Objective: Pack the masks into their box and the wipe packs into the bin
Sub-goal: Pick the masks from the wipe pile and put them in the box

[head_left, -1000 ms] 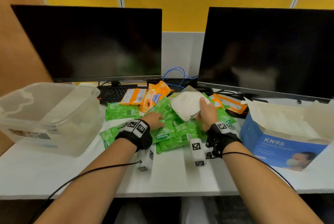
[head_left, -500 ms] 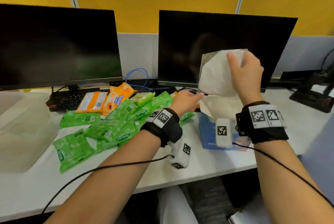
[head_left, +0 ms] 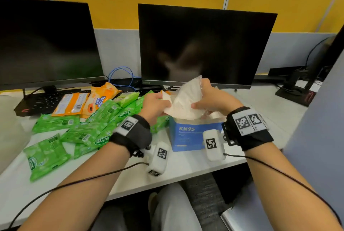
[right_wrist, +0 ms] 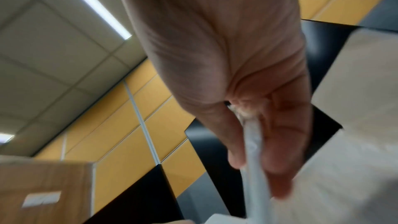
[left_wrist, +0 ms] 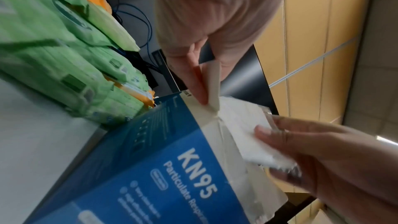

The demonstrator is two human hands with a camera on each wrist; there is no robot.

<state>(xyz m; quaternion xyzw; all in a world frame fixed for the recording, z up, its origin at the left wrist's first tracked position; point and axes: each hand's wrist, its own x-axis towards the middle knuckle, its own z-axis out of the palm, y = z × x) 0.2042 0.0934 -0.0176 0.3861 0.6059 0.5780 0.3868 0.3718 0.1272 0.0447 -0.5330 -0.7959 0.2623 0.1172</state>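
White mask (head_left: pixel 183 100): sealed in clear film, held tilted just above the open top of the box, one end low by the flap, the other raised toward the far monitor.
Right hand (head_left: pixel 212 100): grasps the mask's right end, thumb on the near face and fingers behind; the right wrist view shows the film edge (right_wrist: pixel 254 142) pinched between thumb and fingers.
Left hand (head_left: pixel 154 106): pinches the box flap (left_wrist: pixel 213 81) between thumb and fingers, holding it upright at the box's left edge, touching the mask's low end.
Box (head_left: pixel 188 135): blue, printed KN95, stands on the worktop between the two wrists, top open, white contents showing inside; which of them are masks cannot be told.
Green wipe packs (head_left: pixel 89 128): a loose overlapping heap on the worktop left of the box, the nearest packs touching the box's left side.
Orange wipe packs (head_left: pixel 87 102): at the far edge of the heap, partly lying on a black keyboard (head_left: pixel 37 100).
Bin (head_left: pixel 11 130): only a pale translucent side shows at the left edge, near the heap.
Worktop (head_left: pixel 186 167): white, bare along its near edge.
Monitors: two dark screens stand at the far side, one left (head_left: pixel 46 44), one behind the box (head_left: pixel 204 44), with a blue cable (head_left: pixel 121 74) between them.
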